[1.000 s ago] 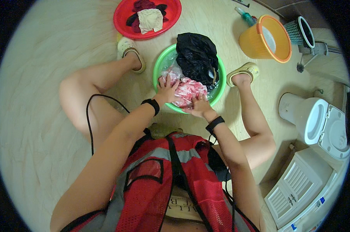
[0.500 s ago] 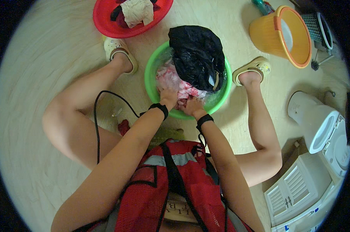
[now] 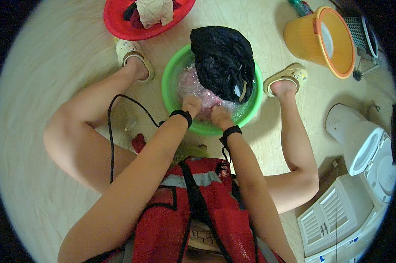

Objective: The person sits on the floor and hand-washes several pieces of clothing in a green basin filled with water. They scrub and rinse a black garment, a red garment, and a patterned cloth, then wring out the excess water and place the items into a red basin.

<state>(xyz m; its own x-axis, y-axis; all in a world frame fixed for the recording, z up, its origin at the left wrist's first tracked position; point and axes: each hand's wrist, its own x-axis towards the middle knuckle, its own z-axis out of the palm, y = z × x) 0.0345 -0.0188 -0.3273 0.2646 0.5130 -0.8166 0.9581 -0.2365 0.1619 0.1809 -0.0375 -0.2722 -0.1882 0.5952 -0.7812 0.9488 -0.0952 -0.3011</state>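
A round green basin point(image 3: 166, 94) of sudsy water stands on the floor between my feet. My left hand point(image 3: 192, 105) and my right hand point(image 3: 221, 116) are down in the water at its near side. Both are closed on a pink-and-white cloth point(image 3: 190, 83), mostly under water and bubbles; the fingertips are hidden beneath the surface. A wet black garment point(image 3: 223, 59) is heaped over the basin's far right side, overlapping the rim, apart from my hands.
A red basin point(image 3: 114, 27) of clothes sits at the far left, an orange bucket point(image 3: 299, 38) at the far right. To the right are a white toilet point(image 3: 353, 136) and a white slatted cabinet point(image 3: 334, 215). A black cable point(image 3: 111, 144) loops beside my left arm.
The pink-and-white cloth has gone lower into the water, with my hands pressing down alongside it. More splashes and bubbles cover it now. The black garment stays in place.
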